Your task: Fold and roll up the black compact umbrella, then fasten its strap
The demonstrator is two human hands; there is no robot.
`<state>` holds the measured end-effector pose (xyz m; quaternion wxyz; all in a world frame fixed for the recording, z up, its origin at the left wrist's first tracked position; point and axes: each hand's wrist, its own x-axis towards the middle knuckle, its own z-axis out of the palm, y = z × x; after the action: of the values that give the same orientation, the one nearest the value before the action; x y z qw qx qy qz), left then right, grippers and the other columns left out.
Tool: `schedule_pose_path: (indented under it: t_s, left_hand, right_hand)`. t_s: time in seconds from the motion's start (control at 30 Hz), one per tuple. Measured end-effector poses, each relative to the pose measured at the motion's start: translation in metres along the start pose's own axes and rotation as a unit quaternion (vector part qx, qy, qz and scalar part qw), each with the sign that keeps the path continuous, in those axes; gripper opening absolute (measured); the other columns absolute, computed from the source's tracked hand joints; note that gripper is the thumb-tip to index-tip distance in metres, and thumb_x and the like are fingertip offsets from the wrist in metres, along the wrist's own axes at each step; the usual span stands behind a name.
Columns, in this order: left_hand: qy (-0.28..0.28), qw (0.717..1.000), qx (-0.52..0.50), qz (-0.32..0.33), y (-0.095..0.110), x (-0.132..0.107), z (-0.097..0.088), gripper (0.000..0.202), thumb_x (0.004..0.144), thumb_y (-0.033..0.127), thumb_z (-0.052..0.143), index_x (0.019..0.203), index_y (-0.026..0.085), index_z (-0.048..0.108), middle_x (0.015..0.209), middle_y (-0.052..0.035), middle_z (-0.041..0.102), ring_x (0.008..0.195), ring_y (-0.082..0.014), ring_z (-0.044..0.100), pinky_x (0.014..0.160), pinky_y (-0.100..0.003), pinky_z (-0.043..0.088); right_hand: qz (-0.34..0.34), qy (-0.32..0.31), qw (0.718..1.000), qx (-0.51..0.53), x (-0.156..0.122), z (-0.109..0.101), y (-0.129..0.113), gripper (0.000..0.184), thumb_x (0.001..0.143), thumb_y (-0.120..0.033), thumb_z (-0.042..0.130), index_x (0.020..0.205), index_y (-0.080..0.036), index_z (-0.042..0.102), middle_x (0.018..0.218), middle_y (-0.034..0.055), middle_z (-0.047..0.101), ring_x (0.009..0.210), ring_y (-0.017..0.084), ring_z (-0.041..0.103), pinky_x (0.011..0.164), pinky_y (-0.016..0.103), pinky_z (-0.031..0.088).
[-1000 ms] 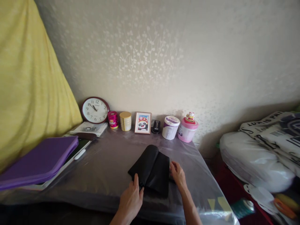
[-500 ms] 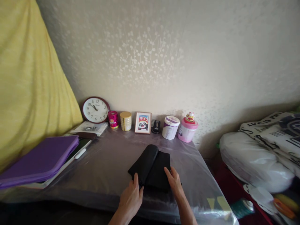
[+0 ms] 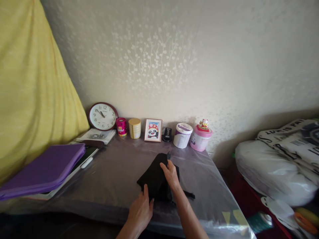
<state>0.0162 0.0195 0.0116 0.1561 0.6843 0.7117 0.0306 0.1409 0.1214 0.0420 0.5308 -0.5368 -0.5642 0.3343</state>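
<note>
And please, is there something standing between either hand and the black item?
Nothing visible stands in the way. The left hand touches the near left edge of the black item, and the right hand is on its upper part. The frame stands farther back on the table, beyond them.

Black bundle [image 3: 152, 174]; purple folder [image 3: 47, 167]; yellow curtain [image 3: 37, 83]; vine-patterned wall [image 3: 159, 56]

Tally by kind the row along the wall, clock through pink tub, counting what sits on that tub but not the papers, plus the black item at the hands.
Clock: 1
Cans: 2 (magenta can, yellow can)
Framed picture: 1
Small black object: 1
Tubs: 2 (white-and-purple tub, pink tub)
Figurine: 1
Black item: 1
Total: 9
</note>
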Motion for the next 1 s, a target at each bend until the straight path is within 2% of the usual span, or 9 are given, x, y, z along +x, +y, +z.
schedule_pose_path:
  t_s: [0.17,0.33,0.47,0.53,0.67,0.73,0.8,0.87,1.0]
  left_hand:
    - [-0.012,1.0,0.002,0.006,-0.001,0.0,-0.003,0.054,0.088,0.029,0.027,0.135,0.004,0.022,0.11,-0.02,0.056,0.088,-0.023,0.06,0.072,-0.029,0.044]
    - [-0.011,1.0,0.003,0.013,0.0,0.002,-0.003,0.054,0.087,0.028,0.027,0.134,0.002,0.023,0.113,-0.0203,0.054,0.091,-0.0227,0.06,0.074,-0.029,0.043]
    - [-0.005,1.0,-0.01,0.004,-0.003,0.001,-0.001,0.055,0.087,0.03,0.027,0.135,0.004,0.021,0.112,-0.0193,0.056,0.089,-0.0227,0.06,0.073,-0.03,0.044]
    - [0.003,0.999,-0.033,0.008,-0.007,-0.001,0.0,0.06,0.087,0.031,0.029,0.137,0.004,0.013,0.117,-0.0201,0.053,0.094,-0.0223,0.059,0.076,-0.029,0.043]
    - [0.045,0.994,-0.088,0.042,-0.014,-0.009,-0.003,0.066,0.087,0.031,0.03,0.138,0.009,-0.006,0.136,-0.0171,0.035,0.11,-0.0192,0.05,0.081,-0.024,0.041]
    - [0.048,0.993,-0.087,0.057,-0.015,-0.013,-0.006,0.065,0.087,0.029,0.03,0.138,0.016,-0.008,0.134,-0.0143,0.039,0.107,-0.0178,0.052,0.08,-0.023,0.041]
    - [0.028,0.996,-0.063,0.062,-0.012,-0.015,-0.008,0.064,0.087,0.026,0.031,0.138,0.022,-0.007,0.123,-0.0122,0.048,0.095,-0.0167,0.058,0.074,-0.023,0.042]
    - [0.008,0.997,-0.033,0.062,-0.009,-0.013,-0.008,0.064,0.086,0.024,0.033,0.138,0.027,-0.004,0.115,-0.0109,0.052,0.084,-0.0159,0.061,0.068,-0.023,0.042]
    - [-0.013,0.998,0.002,0.056,-0.003,-0.004,-0.005,0.064,0.084,0.023,0.037,0.138,0.03,0.002,0.108,-0.011,0.052,0.079,-0.0166,0.061,0.064,-0.024,0.042]
  right_hand:
    - [0.008,-0.027,0.993,-0.115,0.005,0.024,0.001,0.028,0.073,-0.034,0.052,0.091,-0.013,0.059,0.064,0.001,0.059,0.057,0.015,0.053,0.053,0.024,0.039]
    - [0.042,-0.071,0.97,-0.23,0.009,0.036,0.008,0.04,0.076,-0.032,0.052,0.11,-0.012,0.052,0.079,0.008,0.065,0.082,0.022,0.06,0.067,0.027,0.042]
    - [0.063,-0.097,0.953,-0.281,0.011,0.037,0.005,0.043,0.076,-0.033,0.052,0.114,-0.012,0.05,0.088,0.0108,0.066,0.091,0.024,0.06,0.073,0.029,0.042]
    - [0.066,-0.105,0.95,-0.286,0.011,0.037,0.002,0.042,0.076,-0.032,0.052,0.114,-0.013,0.05,0.09,0.0103,0.066,0.092,0.023,0.06,0.074,0.029,0.042]
    - [0.046,-0.133,0.955,-0.26,0.01,0.035,-0.001,0.037,0.078,-0.03,0.05,0.111,-0.013,0.051,0.084,0.0074,0.068,0.09,0.021,0.061,0.073,0.027,0.042]
    - [0.034,-0.163,0.961,-0.222,0.008,0.034,-0.001,0.033,0.08,-0.031,0.046,0.108,-0.014,0.052,0.077,0.0045,0.069,0.084,0.018,0.063,0.072,0.025,0.042]
    - [0.021,-0.201,0.963,-0.18,0.007,0.033,0.0,0.029,0.083,-0.032,0.042,0.103,-0.016,0.054,0.072,0.0013,0.069,0.074,0.014,0.064,0.069,0.023,0.043]
    - [0.004,-0.233,0.96,-0.157,0.006,0.032,0.0,0.026,0.083,-0.032,0.04,0.098,-0.018,0.056,0.071,-0.0007,0.069,0.066,0.011,0.064,0.065,0.021,0.043]
    - [-0.031,-0.257,0.949,-0.181,0.002,0.03,-0.002,0.023,0.081,-0.026,0.043,0.096,-0.02,0.059,0.074,-0.002,0.07,0.067,0.011,0.064,0.06,0.019,0.042]
